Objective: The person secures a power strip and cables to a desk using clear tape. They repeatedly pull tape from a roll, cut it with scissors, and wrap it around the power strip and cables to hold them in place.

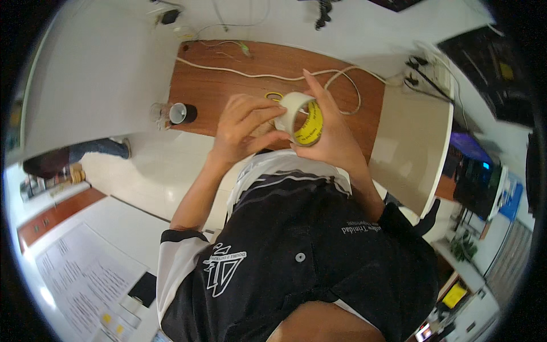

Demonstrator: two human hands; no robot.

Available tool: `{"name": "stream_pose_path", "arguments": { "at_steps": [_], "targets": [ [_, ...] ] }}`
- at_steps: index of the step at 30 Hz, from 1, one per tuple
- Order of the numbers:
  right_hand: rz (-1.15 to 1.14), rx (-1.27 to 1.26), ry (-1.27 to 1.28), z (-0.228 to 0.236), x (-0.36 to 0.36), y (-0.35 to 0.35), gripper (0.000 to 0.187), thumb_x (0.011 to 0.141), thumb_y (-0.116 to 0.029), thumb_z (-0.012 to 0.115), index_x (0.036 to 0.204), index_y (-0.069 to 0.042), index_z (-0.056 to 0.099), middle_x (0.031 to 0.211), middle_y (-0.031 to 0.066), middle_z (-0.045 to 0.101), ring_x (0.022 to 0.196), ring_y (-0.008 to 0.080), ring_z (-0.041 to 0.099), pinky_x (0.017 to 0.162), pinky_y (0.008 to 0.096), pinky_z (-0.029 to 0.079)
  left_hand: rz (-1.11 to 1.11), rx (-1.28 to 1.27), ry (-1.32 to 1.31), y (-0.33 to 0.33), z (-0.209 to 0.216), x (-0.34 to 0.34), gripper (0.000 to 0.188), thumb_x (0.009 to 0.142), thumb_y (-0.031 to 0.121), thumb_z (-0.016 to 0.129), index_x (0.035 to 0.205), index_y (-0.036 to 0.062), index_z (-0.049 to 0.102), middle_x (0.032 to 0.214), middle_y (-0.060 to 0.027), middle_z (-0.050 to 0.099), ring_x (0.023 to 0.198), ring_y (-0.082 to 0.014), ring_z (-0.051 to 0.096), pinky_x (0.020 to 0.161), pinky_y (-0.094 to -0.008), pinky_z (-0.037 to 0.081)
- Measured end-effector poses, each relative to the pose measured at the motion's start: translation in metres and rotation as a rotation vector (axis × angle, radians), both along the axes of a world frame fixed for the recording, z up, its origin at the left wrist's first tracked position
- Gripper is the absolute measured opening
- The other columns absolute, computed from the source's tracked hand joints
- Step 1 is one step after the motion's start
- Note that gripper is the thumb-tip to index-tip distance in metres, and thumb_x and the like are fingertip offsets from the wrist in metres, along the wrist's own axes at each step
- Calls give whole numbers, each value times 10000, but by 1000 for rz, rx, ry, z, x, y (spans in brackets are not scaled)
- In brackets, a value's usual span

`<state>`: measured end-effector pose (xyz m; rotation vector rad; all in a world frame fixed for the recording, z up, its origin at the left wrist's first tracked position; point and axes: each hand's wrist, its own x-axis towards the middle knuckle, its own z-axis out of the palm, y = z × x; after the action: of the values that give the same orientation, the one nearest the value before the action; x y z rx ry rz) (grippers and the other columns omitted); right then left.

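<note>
Fingers (259,105) of the left hand (232,132) are closed on a whitish, yellow-cored tape roll (294,106) — its right side gripped by the right hand (337,134) — above the near edge of the brown wooden table (211,85); by its near left corner, a black cylindrical cup (190,113) is set.

The 2 forearms (199,191) slant inward, wrists lifted, bringing the hands close together. The left hand (242,126) curves its fingers (256,106) rightward, thumb (270,138) below them. The right hand (329,122) (1 finger extended farthest forward) cups with its palm turned left, thumb nearer the torso (296,228).
</note>
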<state>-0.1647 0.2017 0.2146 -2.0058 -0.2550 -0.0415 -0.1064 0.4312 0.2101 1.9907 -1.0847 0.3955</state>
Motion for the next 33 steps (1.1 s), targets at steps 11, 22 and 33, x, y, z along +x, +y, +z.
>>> {"name": "stream_pose_path", "arguments": {
  "at_steps": [11, 22, 33],
  "targets": [
    [-173, 59, 1, -16, -13, 6, 1191, 607, -149, 849, 1639, -95, 257, 1555, 225, 430, 1402, 411, 445, 1173, 459, 372, -366, 190, 29, -9, 11, 60, 266, 780, 97, 847, 1032, 96, 764, 1025, -62, 745, 927, -253, 710, 790, -366, 561],
    [-258, 92, 84, -37, -24, 29, 1266, 570, -265, 911, 1629, -62, 248, 1658, 199, 316, 1518, 361, 341, 1240, 440, 289, -645, 277, -78, -14, 19, 89, 210, 793, 94, 801, 979, 46, 716, 1000, -82, 726, 857, -258, 688, 755, -377, 537],
    [-167, 287, 335, -62, -20, 39, 1113, 547, -332, 966, 1500, -47, 465, 1354, 141, 592, 1275, 274, 565, 1117, 377, 421, -670, 443, 141, 5, -2, 94, 229, 775, 97, 794, 916, 49, 619, 890, -97, 663, 814, -287, 672, 705, -382, 516]
  ]
}}
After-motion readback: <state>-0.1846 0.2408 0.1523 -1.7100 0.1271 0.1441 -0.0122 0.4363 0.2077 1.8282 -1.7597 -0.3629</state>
